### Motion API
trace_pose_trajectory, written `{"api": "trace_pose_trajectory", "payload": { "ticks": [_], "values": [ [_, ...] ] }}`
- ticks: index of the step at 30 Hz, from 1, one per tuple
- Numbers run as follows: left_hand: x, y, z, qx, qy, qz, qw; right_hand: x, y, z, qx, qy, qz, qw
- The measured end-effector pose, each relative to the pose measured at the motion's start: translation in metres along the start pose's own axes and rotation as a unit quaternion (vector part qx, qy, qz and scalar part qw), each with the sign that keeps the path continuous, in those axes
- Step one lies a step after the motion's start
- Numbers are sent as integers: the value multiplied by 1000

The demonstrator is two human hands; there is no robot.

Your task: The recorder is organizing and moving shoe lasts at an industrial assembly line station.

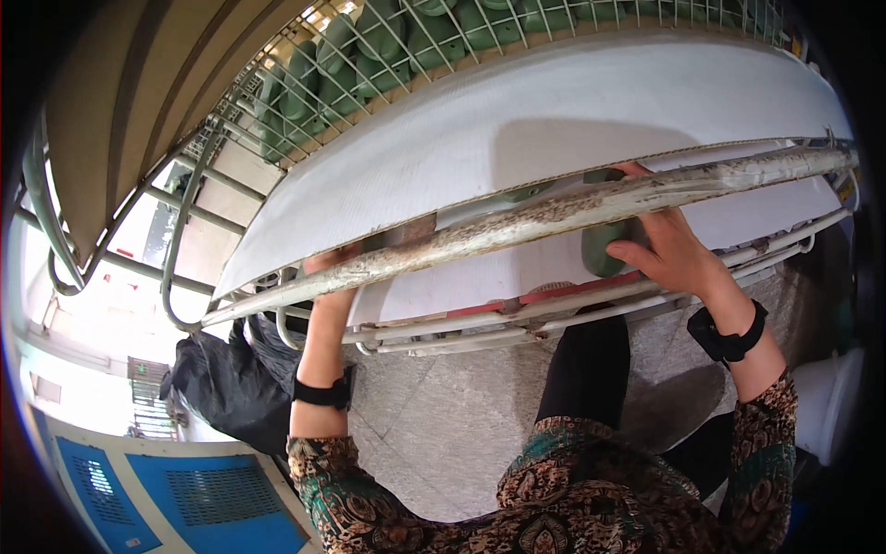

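My right hand [672, 247] reaches in under the rusty white bar [517, 214] of a rack. Its thumb and fingers close round a smooth green plastic piece [602, 251], which looks like a shoe last. My left hand [328, 261] is behind the bar at the left, below the edge of a large white board [600, 97]. The bar and board cover its fingers, so any grip there stays hidden. Between the hands, another green piece [526, 194] shows in the gap under the board. A lower white shelf [434, 288] lies beneath.
A wire basket [425, 78] packed with several green pieces stands at the far side. Tan panels [120, 102] on a tube frame are at upper left. Black bags [231, 388] and a blue-and-white cabinet [208, 489] sit at left, a white bucket [824, 402] at right.
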State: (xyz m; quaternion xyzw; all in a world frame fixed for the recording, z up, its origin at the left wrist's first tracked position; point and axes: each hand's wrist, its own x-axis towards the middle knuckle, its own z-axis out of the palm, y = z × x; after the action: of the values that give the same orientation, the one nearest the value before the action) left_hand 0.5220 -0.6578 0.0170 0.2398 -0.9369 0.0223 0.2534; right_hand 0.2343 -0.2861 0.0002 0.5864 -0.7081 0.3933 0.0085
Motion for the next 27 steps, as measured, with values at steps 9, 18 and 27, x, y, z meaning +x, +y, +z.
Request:
{"api": "trace_pose_trajectory", "payload": {
  "ticks": [9, 18, 27],
  "values": [
    [-24, -117, -31, 133, -159, -35, 978, 13, -10, -2, -5, 55, -88, 995],
    [-79, 75, -92, -420, 44, -390, 818, 6, -8, -2, 1, 21, -61, 998],
    [-104, 246, -78, -754, -258, -247, 552, -86, -88, 24, 503, 4, 12, 864]
  ]
}}
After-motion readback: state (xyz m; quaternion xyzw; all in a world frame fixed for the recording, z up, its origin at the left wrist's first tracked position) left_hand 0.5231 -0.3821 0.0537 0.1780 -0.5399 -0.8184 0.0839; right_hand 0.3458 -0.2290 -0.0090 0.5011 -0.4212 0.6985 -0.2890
